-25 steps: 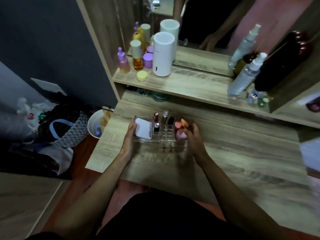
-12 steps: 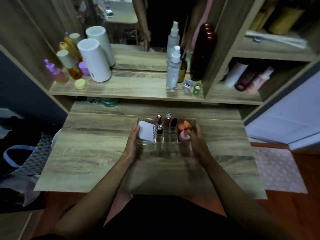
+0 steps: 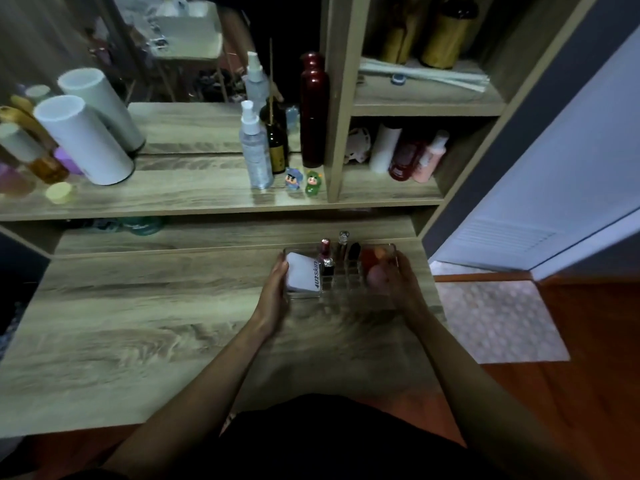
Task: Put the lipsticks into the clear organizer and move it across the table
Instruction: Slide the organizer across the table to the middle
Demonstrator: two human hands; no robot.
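The clear organizer [image 3: 346,289] sits on the wooden table [image 3: 138,323] near its right end. My left hand [image 3: 273,292] grips its left side and my right hand [image 3: 403,285] grips its right side. Lipsticks [image 3: 326,254] stand upright in its middle slots: a red-capped one, a clear-topped one and a dark one. A white compact [image 3: 304,276] marked "u2skin" lies in the left compartment. Pink and orange makeup sponges [image 3: 375,268] fill the right compartment.
A raised shelf [image 3: 173,195] behind holds white cylinders [image 3: 85,140], spray bottles [image 3: 254,150], a dark red bottle [image 3: 313,109] and two small figurines [image 3: 301,181]. An upright divider [image 3: 341,98] stands behind the organizer. A pale mat [image 3: 495,320] lies on the floor right of the table edge.
Both hands have carried the organizer rightward, from the table's left part to near its right end. The view has panned right with it.
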